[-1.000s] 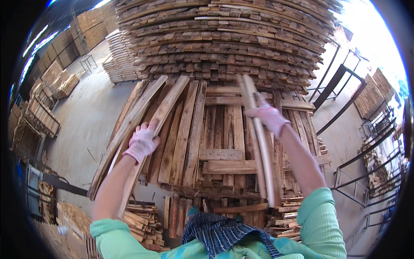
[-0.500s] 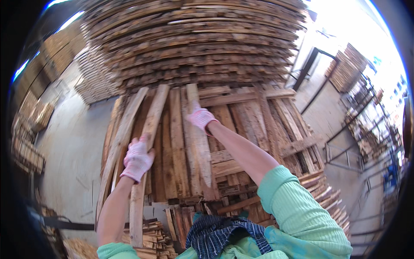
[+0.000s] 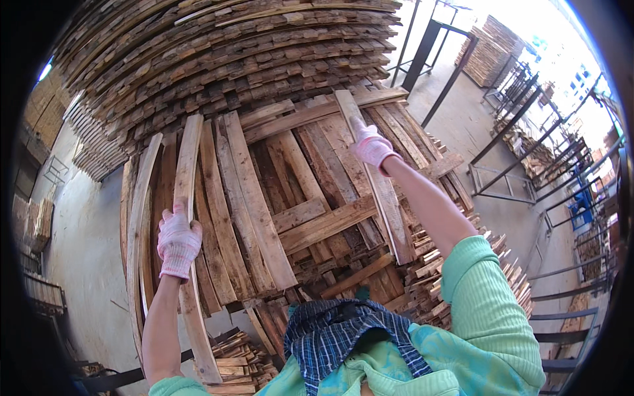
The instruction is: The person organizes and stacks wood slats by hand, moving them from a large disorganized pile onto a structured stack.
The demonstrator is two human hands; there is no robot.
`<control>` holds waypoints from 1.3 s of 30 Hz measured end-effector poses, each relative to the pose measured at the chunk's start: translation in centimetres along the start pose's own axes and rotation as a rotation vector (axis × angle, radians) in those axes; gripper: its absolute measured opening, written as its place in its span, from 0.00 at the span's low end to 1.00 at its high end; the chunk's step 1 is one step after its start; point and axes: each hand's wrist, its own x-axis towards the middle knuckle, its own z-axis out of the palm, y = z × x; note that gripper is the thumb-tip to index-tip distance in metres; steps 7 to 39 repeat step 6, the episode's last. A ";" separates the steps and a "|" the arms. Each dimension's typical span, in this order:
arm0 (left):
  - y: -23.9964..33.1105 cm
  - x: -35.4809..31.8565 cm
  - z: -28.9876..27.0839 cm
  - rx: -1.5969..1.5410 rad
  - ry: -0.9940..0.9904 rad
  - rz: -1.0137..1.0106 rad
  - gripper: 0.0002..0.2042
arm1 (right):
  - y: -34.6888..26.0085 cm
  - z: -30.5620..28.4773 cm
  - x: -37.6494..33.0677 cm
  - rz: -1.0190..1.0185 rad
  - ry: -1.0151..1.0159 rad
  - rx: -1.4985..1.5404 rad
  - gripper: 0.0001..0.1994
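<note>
My left hand, in a pink-and-white knitted glove, is closed around a long rough plank. This plank lies lengthwise on the left of the board pile, and its near end sticks out toward me past the pile's front. Farther off to the right, my gloved right hand grips another plank near its far end. That plank slants across the crosswise boards on the pile's right side. Between my hands lie several lengthwise boards, with a gap of darker boards beside them.
A tall stack of layered planks rises just behind the pile. Short wood pieces are heaped below at the front left and along the right. Metal frames stand on the concrete floor to the right.
My right hand has carried its plank rightward, from beside the lengthwise boards to over the crosswise boards. My left hand stays on the same plank. The view has turned right.
</note>
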 end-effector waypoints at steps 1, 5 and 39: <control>-0.4 0.2 0.3 0.026 0.021 -0.009 0.28 | -0.3 0.3 0.5 0.008 -0.034 0.076 0.37; -1.1 -0.7 -1.0 0.051 -0.119 -0.167 0.31 | -5.4 -0.4 -1.3 -0.185 -0.107 -0.012 0.45; -0.2 -0.6 -1.3 0.041 -0.146 -0.192 0.30 | -6.0 -0.5 -1.3 -0.183 -0.164 0.055 0.48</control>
